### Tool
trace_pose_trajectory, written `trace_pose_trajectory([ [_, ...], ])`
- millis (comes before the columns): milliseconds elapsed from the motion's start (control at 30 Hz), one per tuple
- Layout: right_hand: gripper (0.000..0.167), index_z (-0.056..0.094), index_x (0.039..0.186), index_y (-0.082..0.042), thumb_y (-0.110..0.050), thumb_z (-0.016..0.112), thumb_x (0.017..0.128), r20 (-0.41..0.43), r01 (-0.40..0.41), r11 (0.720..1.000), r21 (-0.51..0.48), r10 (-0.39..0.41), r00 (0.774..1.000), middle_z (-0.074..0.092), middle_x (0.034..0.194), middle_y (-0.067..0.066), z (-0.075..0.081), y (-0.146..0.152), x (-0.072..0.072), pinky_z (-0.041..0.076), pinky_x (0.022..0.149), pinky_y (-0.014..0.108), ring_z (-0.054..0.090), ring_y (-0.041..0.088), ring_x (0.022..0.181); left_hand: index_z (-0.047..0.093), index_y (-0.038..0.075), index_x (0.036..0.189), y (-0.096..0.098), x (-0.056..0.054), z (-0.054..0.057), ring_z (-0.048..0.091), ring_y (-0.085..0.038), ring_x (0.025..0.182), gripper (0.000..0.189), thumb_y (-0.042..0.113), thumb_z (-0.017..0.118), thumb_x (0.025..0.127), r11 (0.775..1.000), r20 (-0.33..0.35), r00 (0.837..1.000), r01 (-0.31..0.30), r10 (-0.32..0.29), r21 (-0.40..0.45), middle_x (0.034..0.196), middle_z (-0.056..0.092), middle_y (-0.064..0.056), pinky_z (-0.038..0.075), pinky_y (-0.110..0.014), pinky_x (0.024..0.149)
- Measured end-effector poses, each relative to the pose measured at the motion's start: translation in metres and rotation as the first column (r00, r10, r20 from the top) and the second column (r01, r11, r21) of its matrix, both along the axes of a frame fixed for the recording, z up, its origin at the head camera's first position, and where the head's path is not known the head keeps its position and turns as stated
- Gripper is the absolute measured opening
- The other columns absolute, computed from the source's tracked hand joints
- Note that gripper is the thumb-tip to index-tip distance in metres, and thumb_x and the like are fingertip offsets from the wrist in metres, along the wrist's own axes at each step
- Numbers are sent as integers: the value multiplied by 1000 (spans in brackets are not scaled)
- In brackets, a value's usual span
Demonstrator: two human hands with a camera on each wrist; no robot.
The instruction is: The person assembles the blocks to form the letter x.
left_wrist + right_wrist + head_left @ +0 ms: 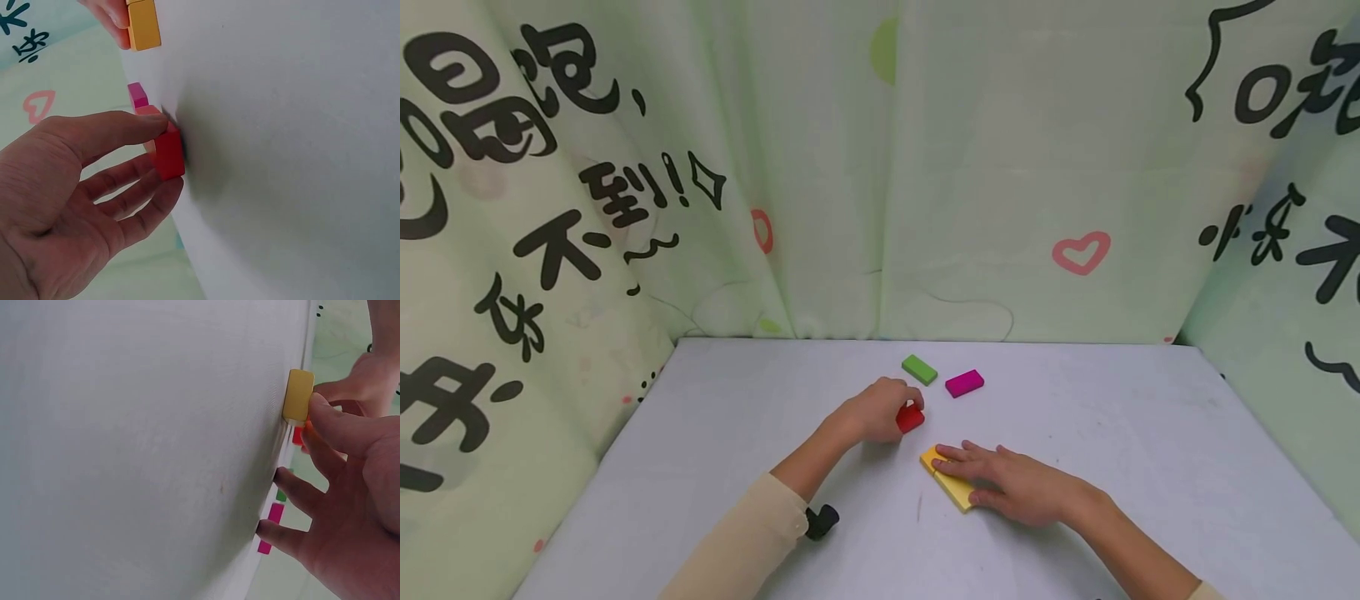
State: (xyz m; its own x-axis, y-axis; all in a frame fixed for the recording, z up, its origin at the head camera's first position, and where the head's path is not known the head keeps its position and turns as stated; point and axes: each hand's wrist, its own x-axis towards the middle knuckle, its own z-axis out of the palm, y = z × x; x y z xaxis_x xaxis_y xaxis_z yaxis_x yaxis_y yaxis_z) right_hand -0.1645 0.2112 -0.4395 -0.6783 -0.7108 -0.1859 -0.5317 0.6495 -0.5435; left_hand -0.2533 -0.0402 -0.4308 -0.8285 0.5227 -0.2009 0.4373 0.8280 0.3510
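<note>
The left hand (880, 412) pinches a red block (910, 419) between thumb and fingers, near a green block (920, 369) and a magenta block (964, 383). The right hand (1018, 487), fingers spread, rests on a yellow block (954, 491) and adjoining orange block (930, 458) on the table (737, 400).

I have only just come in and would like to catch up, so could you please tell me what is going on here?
Someone is handling small blocks on a table with both hands. The left hand grips the red block, while the right hand touches the yellow block and the orange block, which lie end to end. The green block and the pink block lie farther back, touched by neither hand.
</note>
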Motion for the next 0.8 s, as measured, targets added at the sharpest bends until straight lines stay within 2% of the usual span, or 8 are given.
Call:
trace_pose_trajectory([
  [200,55,50,157,-24,-17,62,104,-2,-1,1000,-4,1,1000,37,169,-4,1,0,1,26,117,75,31,42,156,67,21,129,-2,4,2,57,-14,108,49,14,86,84,1000,-7,1000,17,-17,7,119,66,0,58,-24,82],
  [500,55,50,157,-26,-20,63,104,19,12,1000,12,-12,1000,36,169,-6,1,-2,0,26,119,73,31,40,156,67,22,129,-7,16,3,58,-14,111,53,14,88,81,1000,-1,1000,-4,4,-4,120,66,0,59,-25,82],
  [800,55,50,157,-26,-18,63,104,11,15,1000,4,-15,1000,38,168,-4,2,-2,1,25,118,74,31,40,156,68,21,128,-16,27,4,59,-14,109,53,14,90,80,999,-4,1000,7,-6,32,119,67,0,58,-23,80],
])
